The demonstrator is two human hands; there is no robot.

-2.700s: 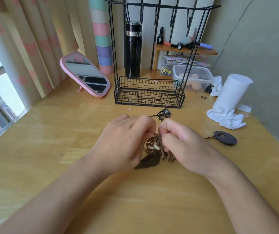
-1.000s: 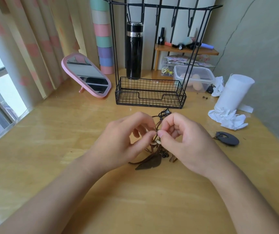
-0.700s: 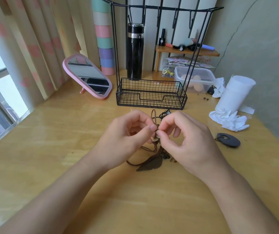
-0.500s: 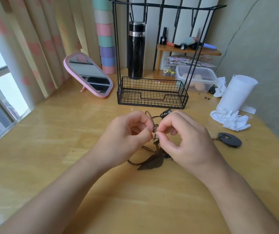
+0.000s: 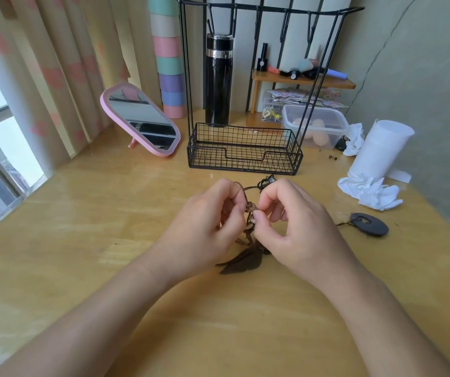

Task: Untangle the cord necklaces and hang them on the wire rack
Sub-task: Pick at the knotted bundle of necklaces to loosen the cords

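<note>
So, the leaf pendant (image 5: 242, 261) lies flat on the table (image 5: 109, 240) closest to me, and the rest of the cord necklaces (image 5: 249, 213) rise from it into my fingers. My left hand (image 5: 204, 229) and right hand (image 5: 297, 235) are both pinching the beaded knot, thumb against forefinger, tips nearly touching, with the other fingers loosely curled.

This stuff looks super light and floppy, just thin cord with no stiffness, so I reckon yanking only tightens the snarl. Best bet, I think, is to hold right beside the knot and tease one loop loose at a time. The little beads look like they could slip or snag, so I wouldn't pull on those.

At 12 o'clock, just past my fingertips, another small clump of cord (image 5: 266, 183) sits on the wood. An oval pendant (image 5: 369, 227) lies at 3 o'clock, well apart, its cord trailing back toward my right hand. Crumpled tissue (image 5: 368, 191) is at 2 o'clock. Farther out at 12 stands the wire rack (image 5: 245, 151), and nothing is on its hooks (image 5: 283, 25) yet.
</note>
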